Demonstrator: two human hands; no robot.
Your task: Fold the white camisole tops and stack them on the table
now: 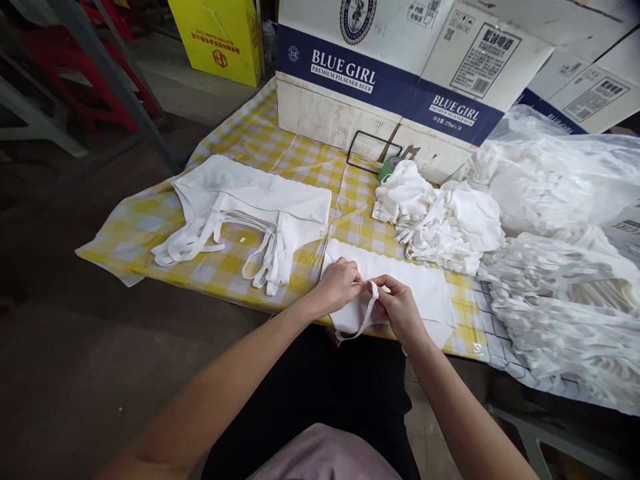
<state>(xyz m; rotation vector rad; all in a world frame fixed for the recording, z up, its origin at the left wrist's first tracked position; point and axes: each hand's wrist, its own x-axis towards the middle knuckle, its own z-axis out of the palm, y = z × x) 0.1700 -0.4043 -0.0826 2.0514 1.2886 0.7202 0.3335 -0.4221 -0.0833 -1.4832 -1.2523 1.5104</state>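
A white strapped garment lies flat at the table's front edge, below my two hands. My left hand is closed in a pinch at the end of a thin white strap. Close beside it, my right hand pinches the same strap, which loops up between the fingers and hangs down over the garment. What sits exactly between the fingertips is too small to make out. To the left, a stack of similar white garments is spread out, its straps dangling toward me.
Crumpled white garments lie at the right, beside larger white piles and a clear plastic bag. Behind stand a beer carton, a black wire frame and a green tape roll. A yellow checked cloth covers the table.
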